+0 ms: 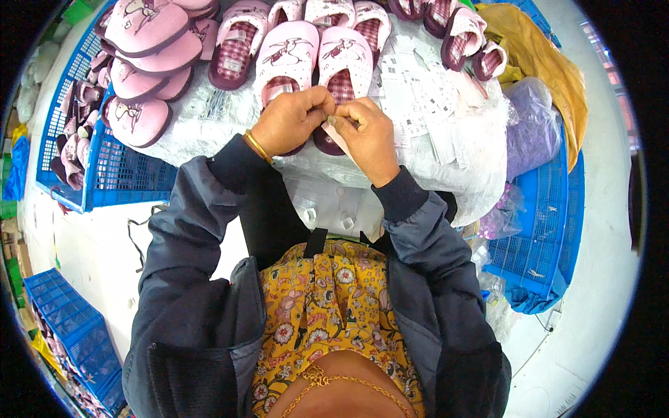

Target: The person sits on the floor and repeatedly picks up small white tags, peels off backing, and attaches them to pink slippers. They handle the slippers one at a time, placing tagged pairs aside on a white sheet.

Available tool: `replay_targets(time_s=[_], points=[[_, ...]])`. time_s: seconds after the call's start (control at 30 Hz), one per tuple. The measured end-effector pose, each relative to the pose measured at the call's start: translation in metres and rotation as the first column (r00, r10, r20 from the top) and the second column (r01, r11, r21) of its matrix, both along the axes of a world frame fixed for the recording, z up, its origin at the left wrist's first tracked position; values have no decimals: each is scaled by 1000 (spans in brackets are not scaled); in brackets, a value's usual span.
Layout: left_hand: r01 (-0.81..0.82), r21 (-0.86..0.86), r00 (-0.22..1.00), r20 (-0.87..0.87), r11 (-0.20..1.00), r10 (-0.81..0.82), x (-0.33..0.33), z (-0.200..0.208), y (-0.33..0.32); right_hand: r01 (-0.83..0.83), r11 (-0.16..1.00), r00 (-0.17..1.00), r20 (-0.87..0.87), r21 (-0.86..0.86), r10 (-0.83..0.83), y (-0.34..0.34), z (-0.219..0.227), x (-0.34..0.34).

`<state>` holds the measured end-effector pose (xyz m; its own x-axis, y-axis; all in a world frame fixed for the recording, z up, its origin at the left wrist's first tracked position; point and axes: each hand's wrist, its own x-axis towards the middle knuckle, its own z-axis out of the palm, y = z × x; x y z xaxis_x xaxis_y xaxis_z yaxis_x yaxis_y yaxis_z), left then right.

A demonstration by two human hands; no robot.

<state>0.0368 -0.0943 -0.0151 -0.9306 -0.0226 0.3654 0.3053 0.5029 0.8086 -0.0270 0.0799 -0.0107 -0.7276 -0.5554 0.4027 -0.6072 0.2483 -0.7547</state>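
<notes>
Both hands meet over a pair of pink slippers with checked maroon insoles, the left slipper (287,59) and the right slipper (345,59), toes pointing away from me. My left hand (296,120) is closed in a pinch, its fingertips touching those of the other hand; what it pinches is too small to make out. My right hand (364,132) is also closed, thumb and forefinger together, with a pale slip (336,138) hanging below the fingers. The hands hide most of both slippers' heel ends.
Pink slippers (150,63) are stacked at the left of the plastic-wrapped work surface (460,174). More slippers (463,38) stand at the far right, near printed label sheets (411,90). Blue crates (129,171) flank the surface, one beside a purple bag (533,118).
</notes>
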Motion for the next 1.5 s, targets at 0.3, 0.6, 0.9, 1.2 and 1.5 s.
replay_targets(time_s=[0.3,0.6,0.9,1.2,1.5], points=[[-448,157,830,-291,880,475,36,12,-5,44,993,970,-242,108,-17,-18,35,-11],[-468,433,781,-206,771,589,46,-17,-7,223,951,918,-374,214,-131,-61,22,-12],[-515,500,736,-159,696,658,33,-55,-23,153,988,985,-81,-25,-154,34,77,-29],[-549,421,736,-166,722,656,28,-39,-8,520,851,367,-918,70,-149,-23,310,-384],[-549,174,802,-166,818,574,23,-17,-21,-57,940,998,22,338,52,-46,75,-203]])
